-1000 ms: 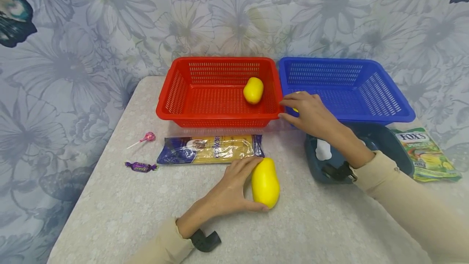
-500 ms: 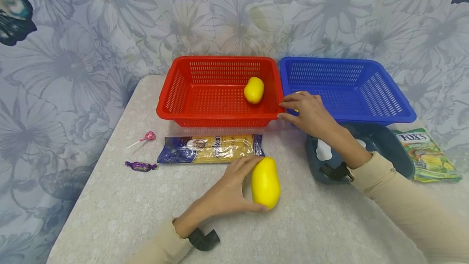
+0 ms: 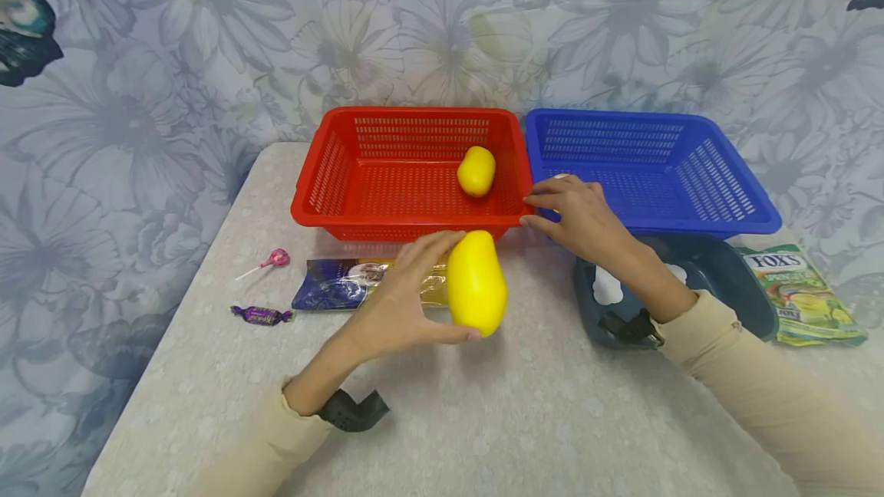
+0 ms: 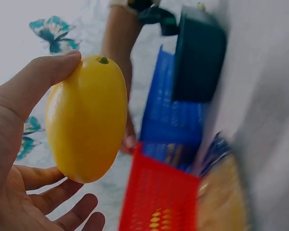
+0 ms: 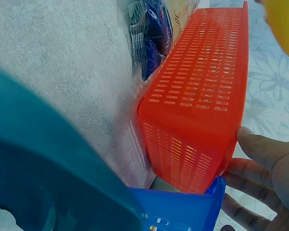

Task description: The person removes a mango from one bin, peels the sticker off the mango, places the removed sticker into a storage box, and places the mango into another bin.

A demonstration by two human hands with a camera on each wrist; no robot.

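My left hand (image 3: 421, 294) grips a large yellow mango-shaped fruit (image 3: 478, 282) between thumb and fingers, lifted off the table just in front of the red basket (image 3: 359, 222). The left wrist view shows the same fruit (image 4: 86, 120) in that hand (image 4: 19, 144), with its stem end up. A smaller yellow fruit (image 3: 476, 171) lies inside the red basket at its right side. My right hand (image 3: 583, 213) rests with relaxed fingers where the red basket's right corner meets the blue basket (image 3: 656, 221). In the right wrist view those fingers (image 5: 274, 163) lie against the red basket (image 5: 197, 96).
A pasta packet (image 3: 338, 282), a pink lollipop (image 3: 276, 258) and a purple wrapped candy (image 3: 261, 315) lie left of centre on the table (image 3: 518, 420). A dark teal dish (image 3: 725, 282) holding white pieces sits under my right forearm. A green sweets bag (image 3: 801, 290) lies at the right edge.
My left hand has lifted the large yellow fruit off the table and carried it forward and slightly left toward the red basket. The right hand has stayed at the baskets' corner.
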